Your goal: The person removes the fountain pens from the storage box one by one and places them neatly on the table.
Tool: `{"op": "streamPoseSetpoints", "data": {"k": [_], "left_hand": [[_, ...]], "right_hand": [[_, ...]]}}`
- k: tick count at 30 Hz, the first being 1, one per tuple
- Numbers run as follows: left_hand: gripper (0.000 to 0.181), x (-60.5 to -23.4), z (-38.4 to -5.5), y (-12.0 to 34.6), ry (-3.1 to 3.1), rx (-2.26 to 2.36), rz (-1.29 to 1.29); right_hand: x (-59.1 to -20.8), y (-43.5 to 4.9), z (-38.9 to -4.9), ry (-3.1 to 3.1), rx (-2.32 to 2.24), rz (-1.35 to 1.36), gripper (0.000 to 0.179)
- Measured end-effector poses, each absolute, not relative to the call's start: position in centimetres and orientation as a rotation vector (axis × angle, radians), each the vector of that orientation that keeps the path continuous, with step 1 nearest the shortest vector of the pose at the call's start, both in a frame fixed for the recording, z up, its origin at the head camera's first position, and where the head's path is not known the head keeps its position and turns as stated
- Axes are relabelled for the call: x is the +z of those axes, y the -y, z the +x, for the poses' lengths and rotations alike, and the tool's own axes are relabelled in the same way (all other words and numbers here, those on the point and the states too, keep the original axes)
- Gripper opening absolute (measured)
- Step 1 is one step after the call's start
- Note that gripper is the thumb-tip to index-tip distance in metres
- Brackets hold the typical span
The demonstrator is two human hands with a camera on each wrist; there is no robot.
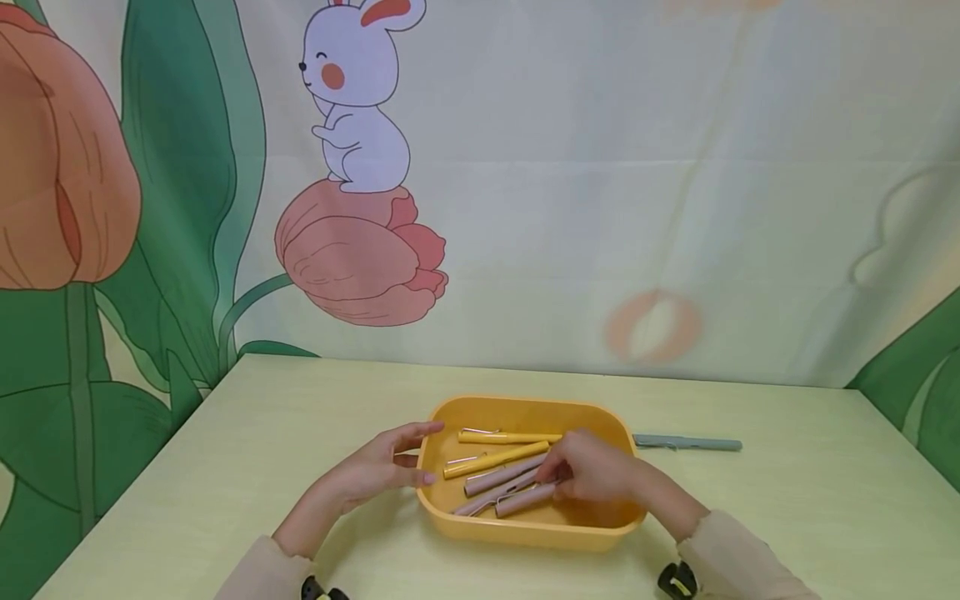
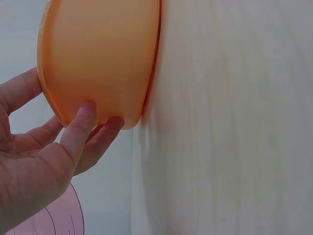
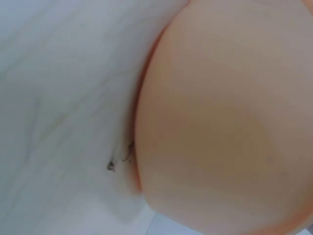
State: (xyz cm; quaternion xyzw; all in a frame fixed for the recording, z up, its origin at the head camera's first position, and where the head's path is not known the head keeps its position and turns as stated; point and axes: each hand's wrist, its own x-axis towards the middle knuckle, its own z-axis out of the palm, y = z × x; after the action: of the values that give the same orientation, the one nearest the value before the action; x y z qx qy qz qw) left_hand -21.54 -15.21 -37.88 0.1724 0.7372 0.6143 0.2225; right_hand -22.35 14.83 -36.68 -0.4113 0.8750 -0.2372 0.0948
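Observation:
A yellow plastic basket (image 1: 536, 537) stands on the table with several pens inside. Toward its back lie yellow pens (image 1: 495, 461); nearer the front are dusty-pink pens (image 1: 525, 498) with metal clips. My right hand (image 1: 592, 467) reaches in over the right end, its curled thumb and fingers pinching a dusty-pink pen around its right part. At the left end, my left hand (image 1: 378, 462) rests spread fingers against the rim and outer wall. In the left wrist view its fingertips (image 2: 88, 108) touch that wall. The right wrist view shows the basket's outside (image 3: 220, 122), with the hand hidden.
A grey-blue pen (image 1: 690, 442) lies on the table (image 1: 787, 500) just right of the basket, partly hidden behind its rim. Behind the table hangs a backdrop (image 1: 525, 208) printed with a rabbit and tulips.

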Motion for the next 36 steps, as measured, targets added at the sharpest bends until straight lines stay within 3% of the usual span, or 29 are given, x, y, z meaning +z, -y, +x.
{"op": "streamPoseSetpoints", "data": {"k": [18,36], "left_hand": [[0.068,-37.6,-21.4,15.3,-2.038,1.694,0.491],[0.067,-37.8,-21.3,15.3,-2.046,1.683,0.493]], "right_hand": [[-34.7,-16.0,-21.9,-2.638,-0.741,-1.312,0.016],[-33.0,-19.8,-21.3,-2.696,-0.855,-1.146,0.015]]}}
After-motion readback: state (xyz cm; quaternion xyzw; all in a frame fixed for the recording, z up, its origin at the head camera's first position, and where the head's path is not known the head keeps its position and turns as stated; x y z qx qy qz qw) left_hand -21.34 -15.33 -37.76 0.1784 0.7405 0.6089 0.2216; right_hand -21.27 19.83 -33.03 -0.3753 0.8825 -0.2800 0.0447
